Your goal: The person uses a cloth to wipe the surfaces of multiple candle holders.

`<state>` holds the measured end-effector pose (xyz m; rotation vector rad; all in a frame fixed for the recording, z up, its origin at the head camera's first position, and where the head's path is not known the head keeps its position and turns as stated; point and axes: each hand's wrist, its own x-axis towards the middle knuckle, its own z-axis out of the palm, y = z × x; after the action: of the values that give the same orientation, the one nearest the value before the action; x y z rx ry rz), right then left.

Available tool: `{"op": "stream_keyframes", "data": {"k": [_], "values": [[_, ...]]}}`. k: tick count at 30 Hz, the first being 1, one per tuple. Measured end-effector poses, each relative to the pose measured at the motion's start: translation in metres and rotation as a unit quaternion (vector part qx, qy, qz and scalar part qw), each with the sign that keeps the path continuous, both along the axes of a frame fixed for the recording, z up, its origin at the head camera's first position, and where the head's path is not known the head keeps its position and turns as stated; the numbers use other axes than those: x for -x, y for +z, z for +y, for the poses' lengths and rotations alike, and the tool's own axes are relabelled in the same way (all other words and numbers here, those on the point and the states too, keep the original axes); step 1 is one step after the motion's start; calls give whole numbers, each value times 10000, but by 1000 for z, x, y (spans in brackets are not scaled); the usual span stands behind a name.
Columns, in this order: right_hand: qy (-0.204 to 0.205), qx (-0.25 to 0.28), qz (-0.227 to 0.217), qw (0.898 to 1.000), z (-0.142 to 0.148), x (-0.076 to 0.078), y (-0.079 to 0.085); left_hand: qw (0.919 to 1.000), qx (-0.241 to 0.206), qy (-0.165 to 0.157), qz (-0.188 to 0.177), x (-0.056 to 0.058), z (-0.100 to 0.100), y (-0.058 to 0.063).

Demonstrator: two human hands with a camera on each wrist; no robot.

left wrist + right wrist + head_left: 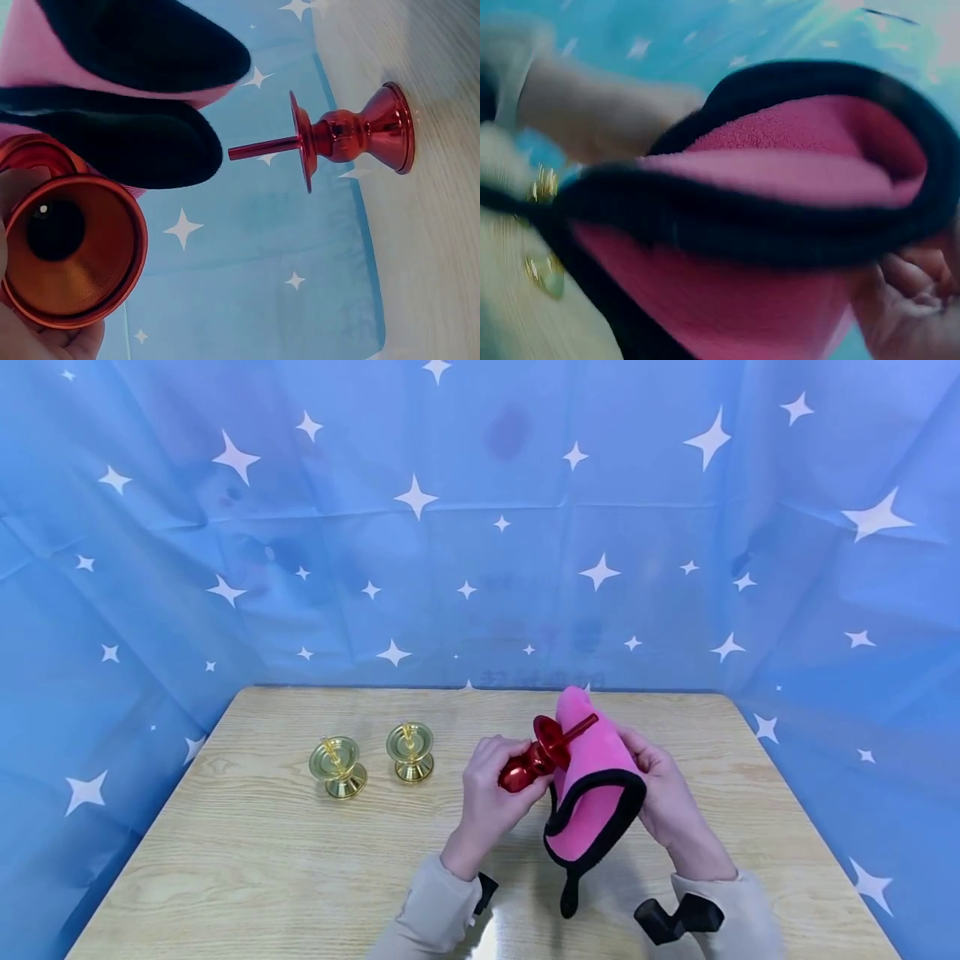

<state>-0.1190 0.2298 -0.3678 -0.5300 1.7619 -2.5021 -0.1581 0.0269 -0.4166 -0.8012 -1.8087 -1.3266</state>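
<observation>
My left hand (487, 797) grips a shiny red candlestick (517, 774) by its lower part, tilted so its pin points up and right. The flared, hollow base of this candlestick (97, 262) faces the left wrist camera. A pink cloth (600, 756) with black edging and a black hanging loop is folded in my right hand (667, 797). It lies against the candlestick's dish and pin. In the right wrist view, the cloth (780, 292) covers most of the frame. A second red candlestick (345, 136) stands upright on the table in the left wrist view; in the head view it is hidden.
Two gold candlesticks, one at the left (347, 783) and one slightly farther back (413, 768), stand on the wooden table (247, 860). A blue curtain with white stars (480, 568) hangs behind and at both sides. Black mounts (678, 918) sit at the wrists.
</observation>
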Motion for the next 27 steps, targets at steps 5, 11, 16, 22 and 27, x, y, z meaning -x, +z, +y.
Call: {"op": "stream_keyframes", "data": {"k": [5,11,16,22,27], "values": [[-1008,-1373,742,9826,-8,1,-2,9983,203,268,466,-1,2,1],[-1770,-1927,985,9601,-20,-3,-1,9870,580,888,1206,-3,2,5],[-2442,-2121,363,9456,-31,-8,5,9717,776,1287,1823,-4,4,8],[-3113,-1807,-160,9328,-44,-6,8,9624,817,1395,2181,-6,7,9],[-3536,-1069,-288,9288,-53,-3,5,9609,948,1307,2248,-6,9,9]]}}
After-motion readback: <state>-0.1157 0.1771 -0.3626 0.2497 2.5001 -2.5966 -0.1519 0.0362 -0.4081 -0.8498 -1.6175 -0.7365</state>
